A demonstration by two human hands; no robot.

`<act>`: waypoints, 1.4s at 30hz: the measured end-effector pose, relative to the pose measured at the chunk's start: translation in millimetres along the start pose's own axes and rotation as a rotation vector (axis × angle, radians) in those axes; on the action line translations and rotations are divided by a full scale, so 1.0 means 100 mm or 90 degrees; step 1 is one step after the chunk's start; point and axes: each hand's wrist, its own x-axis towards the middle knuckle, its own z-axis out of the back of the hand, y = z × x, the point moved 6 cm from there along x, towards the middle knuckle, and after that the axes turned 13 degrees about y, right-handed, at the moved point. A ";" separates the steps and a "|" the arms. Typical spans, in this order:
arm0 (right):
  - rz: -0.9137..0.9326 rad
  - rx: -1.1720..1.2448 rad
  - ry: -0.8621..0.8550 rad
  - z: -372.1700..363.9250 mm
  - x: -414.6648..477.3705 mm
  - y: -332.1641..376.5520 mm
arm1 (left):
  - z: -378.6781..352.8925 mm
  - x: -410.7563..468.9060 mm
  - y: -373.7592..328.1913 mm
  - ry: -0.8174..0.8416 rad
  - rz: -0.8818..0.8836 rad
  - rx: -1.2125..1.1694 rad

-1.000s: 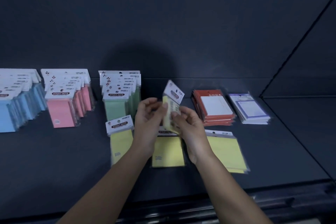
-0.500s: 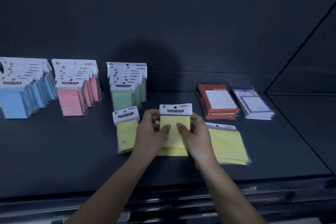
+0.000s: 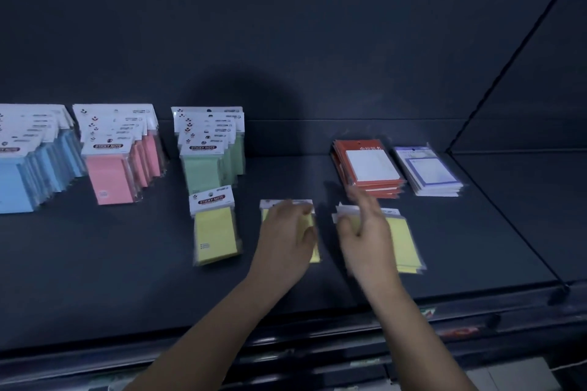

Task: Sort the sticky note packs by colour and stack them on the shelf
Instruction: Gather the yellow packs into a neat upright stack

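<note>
Now both hands are over yellow sticky note packs on the dark shelf [image 3: 127, 279].
The left hand [image 3: 287, 232] lies on the middle yellow pack [image 3: 315, 252], fingers loosely bent. The right hand [image 3: 365, 232] is motion-blurred over the wider yellow packs [image 3: 403, 241], so I cannot tell its grip. A third yellow pack [image 3: 216, 232] lies flat just in front of the green stack [image 3: 206, 165]. Bare shelf opens behind the hands, between the green stack and the red packs [image 3: 368, 168], and along the front edge.
</note>
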 end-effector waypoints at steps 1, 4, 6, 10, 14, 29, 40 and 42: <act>-0.036 -0.051 -0.029 0.13 -0.04 -0.12 | -0.09 0.01 -0.02 0.030 0.004 0.033; -0.232 -0.246 -0.058 0.46 -0.15 -0.52 | -0.34 0.07 -0.04 0.143 0.050 0.180; -0.334 -0.303 0.000 0.53 -0.20 -0.73 | -0.42 0.10 -0.10 0.162 0.044 0.221; -0.343 -0.213 0.044 0.53 -0.25 -0.90 | -0.51 0.10 -0.22 0.156 0.038 0.157; -0.296 -0.074 -0.010 0.59 -0.28 -0.90 | -0.56 0.10 -0.27 0.157 0.112 -0.115; -0.247 0.259 -0.070 0.63 -0.30 -0.91 | -0.74 0.10 -0.38 0.013 0.267 -0.601; -0.066 0.528 -0.065 0.75 -0.26 -0.99 | -0.71 0.22 -0.42 0.103 0.198 -0.615; -0.051 0.485 -0.041 0.74 -0.23 -0.98 | -0.67 0.23 -0.42 0.091 0.156 -0.538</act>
